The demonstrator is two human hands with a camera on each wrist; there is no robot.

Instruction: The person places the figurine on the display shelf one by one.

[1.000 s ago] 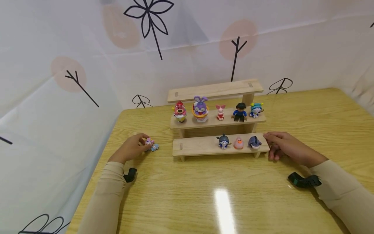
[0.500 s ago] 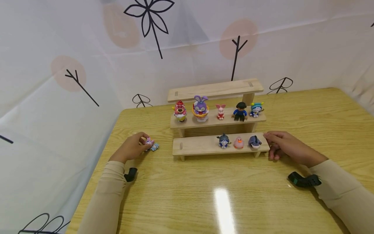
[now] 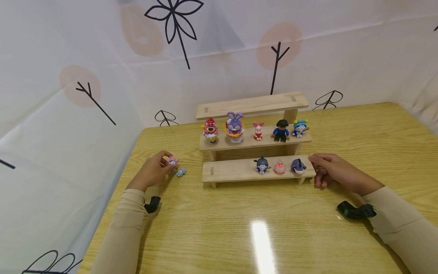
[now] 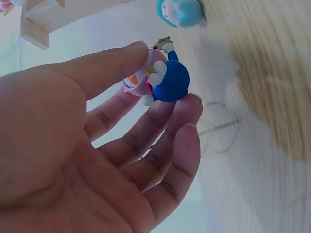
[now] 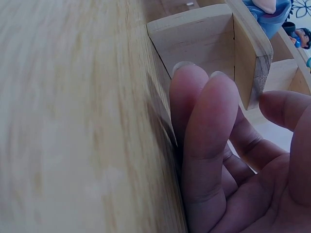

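Note:
My left hand (image 3: 152, 172) pinches a small figurine (image 3: 173, 161) between thumb and fingertips, just above the table at the left. In the left wrist view this figurine (image 4: 171, 83) has a pink head and a round blue body, and lies tilted. A light-blue figurine (image 3: 181, 172) rests on the table beside it. At the right, my right hand (image 3: 338, 170) holds the end of the lowest board of a wooden display shelf (image 3: 232, 173). In the right wrist view the thumb (image 5: 282, 108) touches the board's corner; the other fingers are curled near its leg, partly hidden.
On the lowest board stand a dark-capped figurine (image 3: 262, 166), a pink duck (image 3: 279, 168) and a grey-blue donkey figurine (image 3: 298, 166). Several more, including a purple rabbit (image 3: 234, 127) and a piglet (image 3: 258, 131), line the middle board. A printed cloth (image 3: 226, 68) hangs behind.
The left hand has drawn the pink-headed figurine slightly up and left, away from the light-blue one, which now shows fully. The right hand has stayed at the shelf's end.

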